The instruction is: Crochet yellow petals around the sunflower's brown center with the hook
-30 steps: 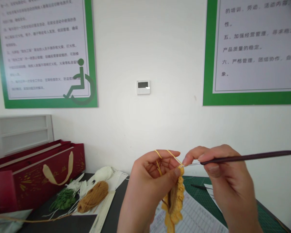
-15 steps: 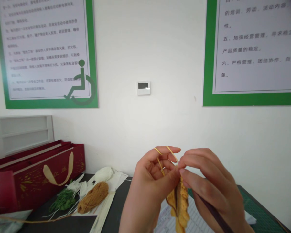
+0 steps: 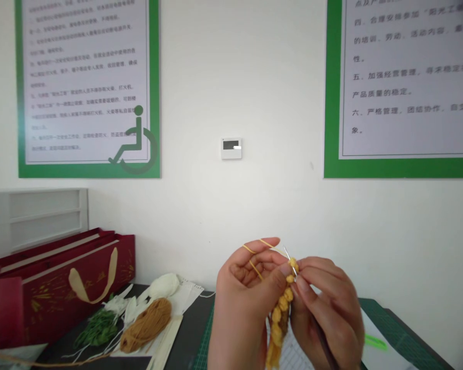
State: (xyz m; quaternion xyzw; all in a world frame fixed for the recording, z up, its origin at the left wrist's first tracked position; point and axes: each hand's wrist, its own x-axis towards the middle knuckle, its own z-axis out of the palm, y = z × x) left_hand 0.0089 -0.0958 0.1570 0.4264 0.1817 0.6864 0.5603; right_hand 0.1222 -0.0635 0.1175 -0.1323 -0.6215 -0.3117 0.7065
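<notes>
My left hand (image 3: pixel 241 293) pinches the edge of a yellow, bobbly crochet piece (image 3: pixel 281 308) between thumb and fingers. A thin yellow yarn (image 3: pixel 249 248) wraps round its raised index finger and runs to the work. My right hand (image 3: pixel 327 303) is closed on a crochet hook (image 3: pixel 286 252) with a dark handle, which comes out below the palm. The hook's metal tip passes by the top bobbles and points up and left, near the strand. Below the hands hangs the lower part of the piece, partly hidden by the fingers.
At the left stand dark red gift bags (image 3: pixel 81 293) before a white rack (image 3: pixel 42 216). Beside them lie a brown yarn skein (image 3: pixel 145 325), white yarn (image 3: pixel 164 285) and green yarn (image 3: pixel 96 329). A green cutting mat (image 3: pixel 389 329), papers and a bright green object (image 3: pixel 375 341) lie at right.
The right hand has shifted slightly down and left, and the hook's metal tip now shows above the work. The crochet piece has turned, showing its bobbles. The view has tilted up a little.
</notes>
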